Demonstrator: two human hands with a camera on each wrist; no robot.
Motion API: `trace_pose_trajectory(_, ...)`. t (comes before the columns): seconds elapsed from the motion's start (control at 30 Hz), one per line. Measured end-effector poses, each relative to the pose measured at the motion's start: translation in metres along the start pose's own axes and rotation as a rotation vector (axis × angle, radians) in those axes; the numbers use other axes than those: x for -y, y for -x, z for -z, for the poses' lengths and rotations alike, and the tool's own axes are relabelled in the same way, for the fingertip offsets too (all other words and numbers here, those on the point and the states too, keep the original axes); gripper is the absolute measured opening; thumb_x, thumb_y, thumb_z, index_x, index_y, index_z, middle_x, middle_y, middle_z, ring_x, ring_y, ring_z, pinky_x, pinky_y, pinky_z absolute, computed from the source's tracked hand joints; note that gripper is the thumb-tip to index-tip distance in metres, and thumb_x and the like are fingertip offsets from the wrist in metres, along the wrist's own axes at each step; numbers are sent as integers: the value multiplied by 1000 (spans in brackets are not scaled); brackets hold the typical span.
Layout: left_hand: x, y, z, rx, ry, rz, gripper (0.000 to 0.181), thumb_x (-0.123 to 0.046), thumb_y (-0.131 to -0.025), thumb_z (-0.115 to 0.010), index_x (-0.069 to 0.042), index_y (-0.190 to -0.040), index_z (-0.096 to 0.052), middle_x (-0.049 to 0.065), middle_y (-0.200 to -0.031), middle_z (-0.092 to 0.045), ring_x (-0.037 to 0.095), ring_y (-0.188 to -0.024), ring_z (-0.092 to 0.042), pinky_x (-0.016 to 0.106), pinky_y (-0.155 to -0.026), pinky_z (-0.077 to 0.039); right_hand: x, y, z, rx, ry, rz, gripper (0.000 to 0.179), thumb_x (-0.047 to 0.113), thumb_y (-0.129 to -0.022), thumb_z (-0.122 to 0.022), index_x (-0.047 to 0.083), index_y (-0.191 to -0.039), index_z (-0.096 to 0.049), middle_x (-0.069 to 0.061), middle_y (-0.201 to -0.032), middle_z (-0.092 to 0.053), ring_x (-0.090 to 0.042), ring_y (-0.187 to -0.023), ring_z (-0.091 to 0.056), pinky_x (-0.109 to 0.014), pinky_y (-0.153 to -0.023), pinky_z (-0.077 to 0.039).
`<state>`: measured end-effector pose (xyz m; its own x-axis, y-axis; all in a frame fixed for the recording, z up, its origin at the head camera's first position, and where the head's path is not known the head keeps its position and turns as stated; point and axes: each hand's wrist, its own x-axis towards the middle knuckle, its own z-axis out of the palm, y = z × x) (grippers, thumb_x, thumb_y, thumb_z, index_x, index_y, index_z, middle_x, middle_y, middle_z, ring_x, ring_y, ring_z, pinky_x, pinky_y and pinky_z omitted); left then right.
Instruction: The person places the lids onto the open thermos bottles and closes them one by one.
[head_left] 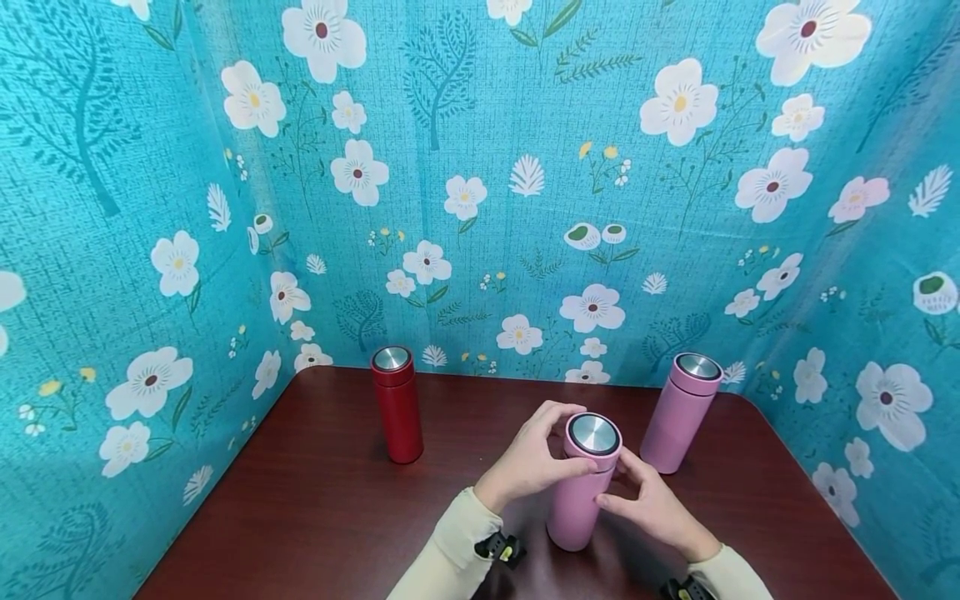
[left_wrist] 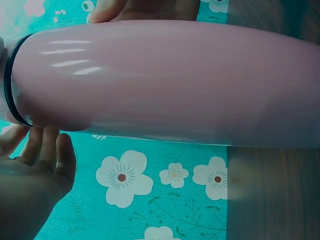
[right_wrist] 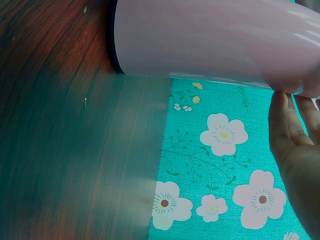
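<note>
A pink thermos bottle (head_left: 576, 512) with a round steel-topped lid (head_left: 594, 434) stands on the table between both hands, leaning slightly in the head view. My left hand (head_left: 531, 460) grips the lid from the left, thumb across its front and fingers reaching round behind. From the right, my right hand (head_left: 660, 504) holds the body just below the lid, thumb at the front. The left wrist view shows a dark ring (left_wrist: 12, 80) around the bottle where lid and body join. In the right wrist view the bottle's dark-edged base (right_wrist: 115, 37) is by the tabletop.
A second pink thermos bottle (head_left: 678, 417) stands close behind the right hand. Farther left at the back is a red thermos bottle (head_left: 399, 408). The dark reddish-brown table (head_left: 300, 500) is bordered by a blue flowered cloth (head_left: 465, 250) at the back and sides.
</note>
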<state>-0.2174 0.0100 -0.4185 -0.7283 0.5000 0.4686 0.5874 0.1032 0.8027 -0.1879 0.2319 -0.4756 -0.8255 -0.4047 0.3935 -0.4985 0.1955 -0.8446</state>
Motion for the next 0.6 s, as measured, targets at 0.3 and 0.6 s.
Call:
trace_pose_trajectory(0.3,6,1,3,30,-2,-64,58,-23,-83,-73,-16,-135,-48,-5,-120,-55,5,-101,-53,30,-85,-48,2,0,0,3,10,-35,66,-1,-85,-66,6,-143,-35,-7,-125,-58,-14,-110,-57,-30,-87,-48)
trace_pose_trajectory(0.6,6,3,5,41,0,-103,55,-21,-86,-67,-10,-136,-46,-1,-118,-59,5,-100,-55,34,-87,-48,0,1,0,7,13,-60,65,1,-86,-65,9,-144,-35,-8,-123,-60,-14,-108,-58,-32,-86,-48)
